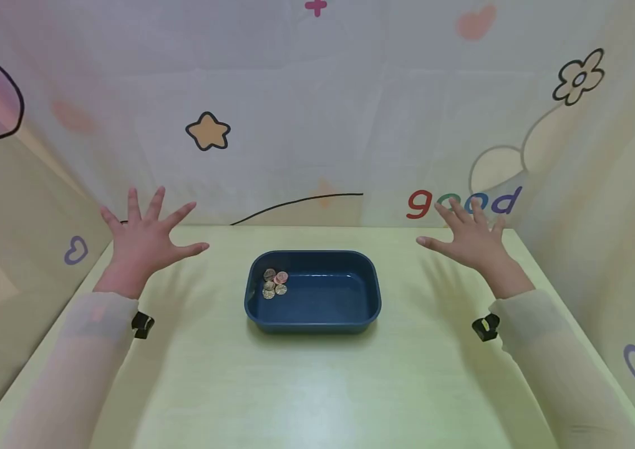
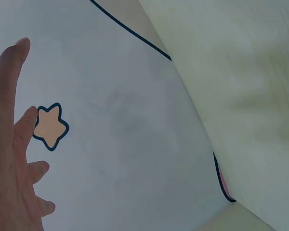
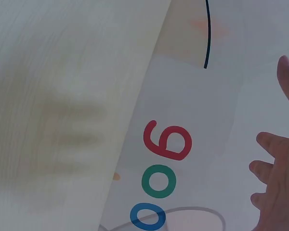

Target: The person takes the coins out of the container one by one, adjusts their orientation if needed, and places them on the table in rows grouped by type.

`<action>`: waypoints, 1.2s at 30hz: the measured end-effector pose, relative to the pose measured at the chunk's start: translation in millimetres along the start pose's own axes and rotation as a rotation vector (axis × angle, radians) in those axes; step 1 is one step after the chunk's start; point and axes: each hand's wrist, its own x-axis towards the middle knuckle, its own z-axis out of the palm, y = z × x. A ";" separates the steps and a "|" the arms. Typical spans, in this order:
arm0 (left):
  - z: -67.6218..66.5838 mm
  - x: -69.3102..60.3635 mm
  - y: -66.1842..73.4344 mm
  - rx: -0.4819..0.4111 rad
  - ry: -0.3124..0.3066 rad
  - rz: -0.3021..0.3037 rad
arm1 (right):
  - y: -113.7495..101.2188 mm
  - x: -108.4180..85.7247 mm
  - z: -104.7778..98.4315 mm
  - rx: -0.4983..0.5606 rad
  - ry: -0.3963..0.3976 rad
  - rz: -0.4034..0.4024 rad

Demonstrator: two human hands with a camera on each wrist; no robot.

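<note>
A dark blue rectangular tray [image 1: 329,327] with rounded corners sits on the table. Several coins [image 1: 275,284] lie in a small cluster at its left end. To the left of the tray, my left hand [image 1: 146,243] is held in the air with fingers spread, touching nothing. On the other side, my right hand [image 1: 475,243] hovers likewise, fingers and thumb spread apart. Both wrist views show part of a hand, the left [image 2: 12,144] and the right [image 3: 282,163], in front of the printed curtain; neither the tray nor the coins appear there.
The pale wooden table [image 1: 317,386] carries the tray. A printed curtain [image 1: 317,137] with a star, flowers and the word "good" hangs behind it and along both sides. Small black devices [image 1: 142,325] are strapped at the wrists, over light sleeves [image 1: 70,374].
</note>
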 end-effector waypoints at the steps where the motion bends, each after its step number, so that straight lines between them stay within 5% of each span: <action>1: 0.6 -0.2 -0.1 0.001 -0.001 0.002 | -0.1 -0.5 0.5 0.002 0.004 -0.001; 24: 32.7 -8.5 -0.4 -0.071 0.029 -0.036 | -2.9 -6.7 29.5 0.062 0.017 -0.005; 36: 57.0 -15.4 14.9 -0.187 0.089 0.000 | -27.8 -4.0 46.7 0.078 0.126 -0.139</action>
